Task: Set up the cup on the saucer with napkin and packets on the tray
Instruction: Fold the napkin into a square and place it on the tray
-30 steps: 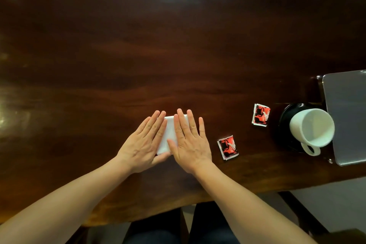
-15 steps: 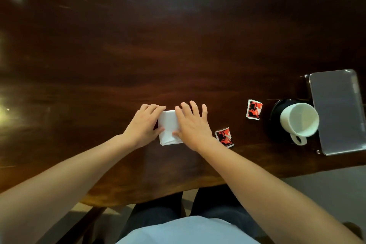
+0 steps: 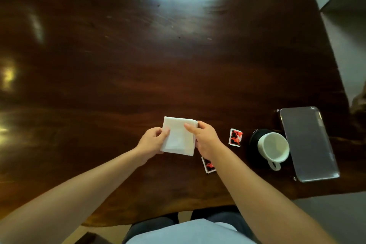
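A folded white napkin [image 3: 179,136] is held above the dark wooden table between both hands. My left hand [image 3: 151,140] pinches its left edge and my right hand [image 3: 205,137] grips its right edge. One red and black packet [image 3: 235,137] lies flat to the right of my right hand. A second packet [image 3: 208,165] is partly hidden under my right wrist. Further right, a white cup [image 3: 273,148] stands on a black saucer [image 3: 255,136], handle toward me. The grey metal tray [image 3: 309,142] lies right beside the saucer, with nothing on it.
The wooden table [image 3: 158,65] stretches far ahead and to the left. Its right edge runs just past the tray, and its near edge is close to my lap. Grey floor shows at the right.
Both hands went from pressing the napkin flat on the table to gripping its edges and lifting it. The camera pulled back and shows more of the table.
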{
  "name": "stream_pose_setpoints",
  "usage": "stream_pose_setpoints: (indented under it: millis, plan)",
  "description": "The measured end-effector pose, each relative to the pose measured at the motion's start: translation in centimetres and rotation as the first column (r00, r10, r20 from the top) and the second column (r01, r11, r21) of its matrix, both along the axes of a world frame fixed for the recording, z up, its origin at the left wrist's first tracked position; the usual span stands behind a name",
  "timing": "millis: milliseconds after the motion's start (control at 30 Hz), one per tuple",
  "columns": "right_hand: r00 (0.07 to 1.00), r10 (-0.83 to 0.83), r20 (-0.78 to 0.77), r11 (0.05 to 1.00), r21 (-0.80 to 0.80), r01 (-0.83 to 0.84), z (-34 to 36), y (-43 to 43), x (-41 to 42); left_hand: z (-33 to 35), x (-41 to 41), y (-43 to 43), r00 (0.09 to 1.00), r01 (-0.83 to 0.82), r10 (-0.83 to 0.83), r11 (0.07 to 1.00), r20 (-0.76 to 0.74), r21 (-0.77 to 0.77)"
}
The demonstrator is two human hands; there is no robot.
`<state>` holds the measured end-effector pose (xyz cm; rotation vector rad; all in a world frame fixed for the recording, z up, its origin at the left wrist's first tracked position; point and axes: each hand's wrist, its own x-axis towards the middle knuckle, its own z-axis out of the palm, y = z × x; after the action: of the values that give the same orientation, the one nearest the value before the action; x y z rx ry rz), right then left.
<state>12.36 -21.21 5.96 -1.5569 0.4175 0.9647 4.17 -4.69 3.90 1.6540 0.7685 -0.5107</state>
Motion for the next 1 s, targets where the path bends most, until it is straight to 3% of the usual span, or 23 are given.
stream_pose_setpoints:
  millis: [100, 267, 433, 833, 933, 1000]
  plan:
    - [0.998, -0.037, 0.048, 0.999, -0.022, 0.039, 1.4, -1.7, 0.9, 1.5, 1.8, -2.9, 0.995, 0.030, -0.045, 0.987, 0.088, 0.156]
    - [0.981, -0.067, 0.180, 0.971, -0.216, 0.106, 2.7, -5.0, 3.5, 4.5, 5.6, -8.6, 0.965, 0.055, -0.151, 0.916, 0.214, 0.398]
    - [0.927, -0.118, 0.356, 0.944, -0.249, 0.216, 3.8, -12.3, 7.3, 6.8, 9.8, -16.2, 0.889, 0.149, -0.403, 0.706, 0.219, 0.692]
    - [0.785, -0.029, 0.619, 0.901, -0.324, 0.288, 5.9, -31.6, 15.8, 8.8, 18.9, -35.8, 0.904, -0.010, -0.196, 0.877, 0.379, 0.480]
    - [0.843, -0.096, 0.530, 0.928, -0.259, 0.269, 5.7, -33.7, 16.7, 8.6, 20.0, -37.1, 0.902, -0.005, -0.183, 0.901, 0.390, 0.435]
    - [0.930, -0.213, 0.300, 0.969, -0.055, 0.240, 5.8, -35.1, 16.9, 8.6, 20.4, -37.5, 0.906, -0.035, -0.122, 0.932, 0.406, 0.360]
